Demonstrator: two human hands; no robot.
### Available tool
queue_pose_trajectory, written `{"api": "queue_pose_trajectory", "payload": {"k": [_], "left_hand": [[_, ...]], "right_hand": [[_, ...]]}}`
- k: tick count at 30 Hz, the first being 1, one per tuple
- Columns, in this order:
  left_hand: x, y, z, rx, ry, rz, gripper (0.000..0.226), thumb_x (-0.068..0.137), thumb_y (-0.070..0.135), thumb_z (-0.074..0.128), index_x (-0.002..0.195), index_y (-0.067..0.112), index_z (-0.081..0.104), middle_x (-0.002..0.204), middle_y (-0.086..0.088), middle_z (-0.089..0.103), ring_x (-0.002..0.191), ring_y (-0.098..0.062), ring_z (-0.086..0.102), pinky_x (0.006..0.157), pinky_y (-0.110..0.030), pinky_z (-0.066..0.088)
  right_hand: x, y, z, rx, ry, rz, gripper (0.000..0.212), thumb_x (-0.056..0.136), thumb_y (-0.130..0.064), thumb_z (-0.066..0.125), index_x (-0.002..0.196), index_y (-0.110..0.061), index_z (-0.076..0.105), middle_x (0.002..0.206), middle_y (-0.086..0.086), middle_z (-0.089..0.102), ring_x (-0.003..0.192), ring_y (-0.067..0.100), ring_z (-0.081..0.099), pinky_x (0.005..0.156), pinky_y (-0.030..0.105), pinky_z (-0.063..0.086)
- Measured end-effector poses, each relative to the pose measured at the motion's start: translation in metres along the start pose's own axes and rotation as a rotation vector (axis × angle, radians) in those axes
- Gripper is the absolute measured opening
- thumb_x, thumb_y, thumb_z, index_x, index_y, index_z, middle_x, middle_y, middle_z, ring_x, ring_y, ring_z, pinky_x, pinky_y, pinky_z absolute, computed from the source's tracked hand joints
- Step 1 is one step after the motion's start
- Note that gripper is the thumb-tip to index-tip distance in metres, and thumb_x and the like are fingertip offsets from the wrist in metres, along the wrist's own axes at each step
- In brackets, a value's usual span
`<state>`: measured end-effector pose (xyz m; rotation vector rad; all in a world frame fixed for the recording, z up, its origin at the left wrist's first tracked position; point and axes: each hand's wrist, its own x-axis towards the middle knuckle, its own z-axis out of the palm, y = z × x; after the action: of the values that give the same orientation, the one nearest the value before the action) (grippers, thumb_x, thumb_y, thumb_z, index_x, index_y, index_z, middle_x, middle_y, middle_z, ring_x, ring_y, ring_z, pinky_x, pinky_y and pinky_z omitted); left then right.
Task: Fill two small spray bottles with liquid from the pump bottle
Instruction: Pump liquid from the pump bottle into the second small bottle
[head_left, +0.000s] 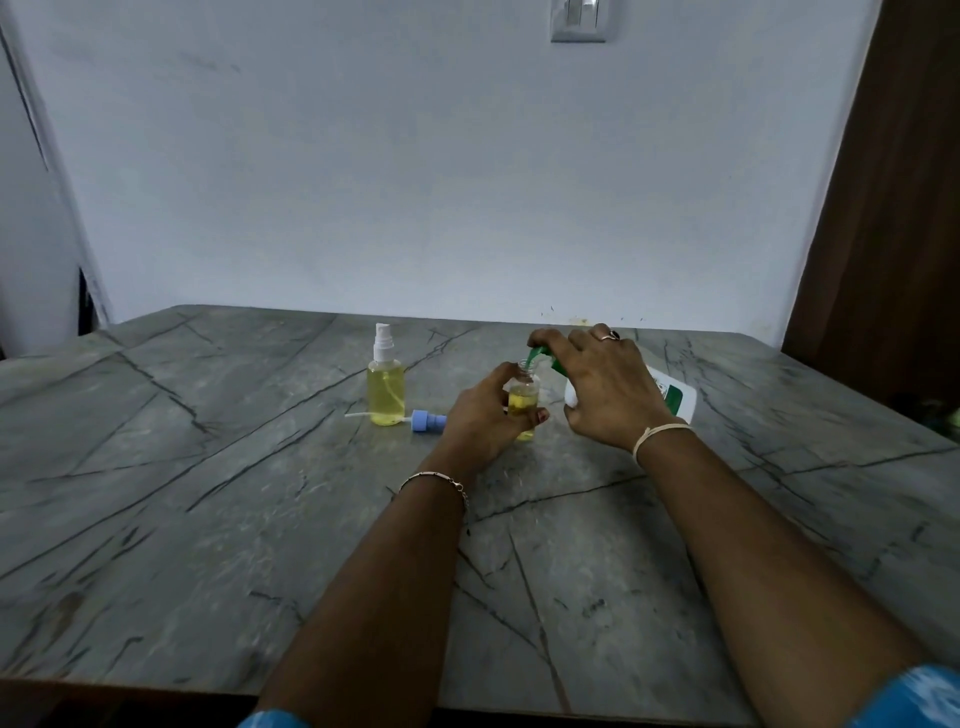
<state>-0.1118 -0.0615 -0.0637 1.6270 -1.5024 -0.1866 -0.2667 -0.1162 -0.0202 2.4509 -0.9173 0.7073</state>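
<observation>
Our forearms reach forward; left hand grips a small clear yellow-filled bottle, right hand clasps a white green-nozzled pump bottle.

Pumping liquid into an open spray bottle at the bench.
Grips the uncapped bottle, part full of yellow liquid, upright in the left hand; curls the right hand over the green pump head of the tilted white pump bottle, spout at the open mouth. Further left: full spray bottle, capped and upright, with a blue spray top lying just beside its base.
</observation>
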Motion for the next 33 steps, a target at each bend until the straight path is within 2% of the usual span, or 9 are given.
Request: {"api": "queue_pose_trajectory", "payload": {"k": [3,5,7,9,11,15,21,27,33], "left_hand": [[-0.001,0.0,0.0,-0.016,0.008,-0.009,0.051,0.077,0.041,0.075,0.121,0.029,0.051,0.105,0.006,0.064,0.085,-0.008,0.055,0.069,-0.017,0.038],[-0.002,0.0,-0.001,-0.02,0.017,-0.009,0.051,0.077,0.041,0.075,0.12,0.029,0.052,0.105,0.007,0.063,0.085,-0.007,0.054,0.065,-0.014,0.037],[-0.002,0.0,-0.001,-0.018,0.026,-0.01,0.051,0.077,0.041,0.075,0.12,0.029,0.052,0.106,0.005,0.064,0.086,-0.008,0.054,0.07,-0.016,0.038],[-0.002,0.0,0.0,-0.015,0.022,-0.017,0.051,0.078,0.041,0.074,0.122,0.028,0.051,0.109,0.001,0.065,0.087,-0.009,0.054,0.075,-0.021,0.039],[-0.002,0.001,-0.001,-0.008,0.005,-0.02,0.053,0.079,0.042,0.073,0.125,0.028,0.05,0.113,-0.002,0.065,0.089,-0.011,0.054,0.077,-0.024,0.04],[-0.001,0.002,-0.002,-0.023,-0.019,-0.024,0.056,0.079,0.04,0.073,0.127,0.025,0.049,0.118,-0.003,0.064,0.094,-0.012,0.055,0.079,-0.024,0.04],[-0.002,0.002,-0.002,-0.024,-0.015,-0.017,0.056,0.078,0.04,0.074,0.126,0.024,0.05,0.118,-0.003,0.065,0.091,-0.011,0.054,0.079,-0.023,0.04],[-0.004,0.002,-0.002,-0.007,-0.005,-0.021,0.056,0.078,0.041,0.074,0.126,0.025,0.049,0.117,-0.002,0.065,0.09,-0.01,0.052,0.078,-0.023,0.038],[-0.005,0.004,-0.003,-0.008,-0.01,-0.03,0.056,0.078,0.039,0.074,0.126,0.023,0.049,0.117,-0.003,0.064,0.091,-0.011,0.053,0.079,-0.023,0.039]], "right_hand": [[-0.003,0.002,0.0,-0.05,0.021,-0.026,0.089,0.074,-0.023,0.07,0.147,-0.038,0.021,0.114,0.005,0.058,0.11,0.026,0.049,0.086,0.039,0.043],[-0.007,0.002,-0.001,-0.084,0.036,-0.048,0.097,0.076,-0.02,0.068,0.15,-0.042,0.01,0.108,0.004,0.056,0.106,0.026,0.049,0.082,0.038,0.043],[-0.009,0.002,-0.002,-0.105,0.046,-0.063,0.103,0.077,-0.018,0.067,0.151,-0.045,0.0,0.104,0.005,0.055,0.103,0.026,0.049,0.079,0.038,0.043],[-0.009,0.001,-0.003,-0.11,0.039,-0.061,0.099,0.077,-0.019,0.068,0.15,-0.046,0.005,0.108,0.006,0.055,0.106,0.027,0.049,0.082,0.039,0.043],[-0.007,-0.001,-0.004,-0.114,0.037,-0.044,0.09,0.077,-0.022,0.069,0.147,-0.043,0.018,0.114,0.006,0.056,0.111,0.028,0.049,0.087,0.04,0.042],[-0.002,-0.006,-0.002,-0.098,0.046,-0.006,0.082,0.074,-0.023,0.072,0.142,-0.039,0.029,0.119,0.005,0.057,0.115,0.028,0.047,0.09,0.041,0.04],[-0.004,-0.007,0.0,-0.045,0.031,0.012,0.082,0.075,-0.026,0.071,0.144,-0.039,0.027,0.117,0.005,0.055,0.114,0.027,0.047,0.091,0.041,0.041],[-0.01,-0.006,-0.003,-0.071,0.035,-0.009,0.093,0.077,-0.025,0.069,0.15,-0.044,0.015,0.108,0.006,0.055,0.109,0.028,0.049,0.085,0.041,0.043],[-0.008,-0.008,-0.001,-0.022,0.021,0.016,0.083,0.074,-0.024,0.07,0.144,-0.038,0.027,0.115,0.005,0.056,0.113,0.028,0.048,0.09,0.042,0.042]]}}
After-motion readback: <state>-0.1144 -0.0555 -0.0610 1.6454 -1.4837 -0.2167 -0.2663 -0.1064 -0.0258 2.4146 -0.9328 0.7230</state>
